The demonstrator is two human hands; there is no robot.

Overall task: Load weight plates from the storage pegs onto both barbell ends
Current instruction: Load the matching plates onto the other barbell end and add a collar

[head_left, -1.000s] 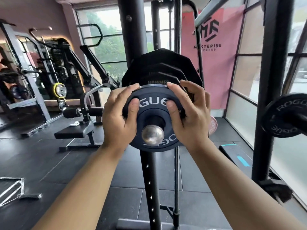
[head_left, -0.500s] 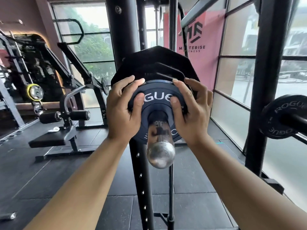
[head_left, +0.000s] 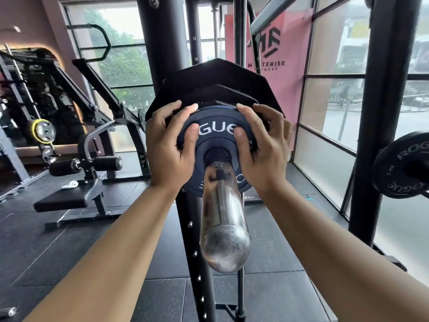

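Firmly, your left hand [head_left: 169, 151] and right hand [head_left: 263, 151] grip the small plate [head_left: 216, 119] by its rim, threaded on the chrome shaft [head_left: 223, 225], larger black plates [head_left: 214, 81] just behind.

At the centre of the frame we find a small dark round plate [head_left: 217, 135] with white lettering (only "GUE" shows between the thumbs). It is threaded on a chrome sleeve [head_left: 224, 228] that runs toward us and downward, its rounded end at lower centre. The plate stands upright, face to us, far up the sleeve. The left hand [head_left: 169, 149] and right hand [head_left: 263, 151] grip its rim from either side, thumbs on its face. Just behind it we see larger black many-sided plates [head_left: 216, 82]. At the right edge sits a second round black plate [head_left: 394, 169], marked ROGUE.
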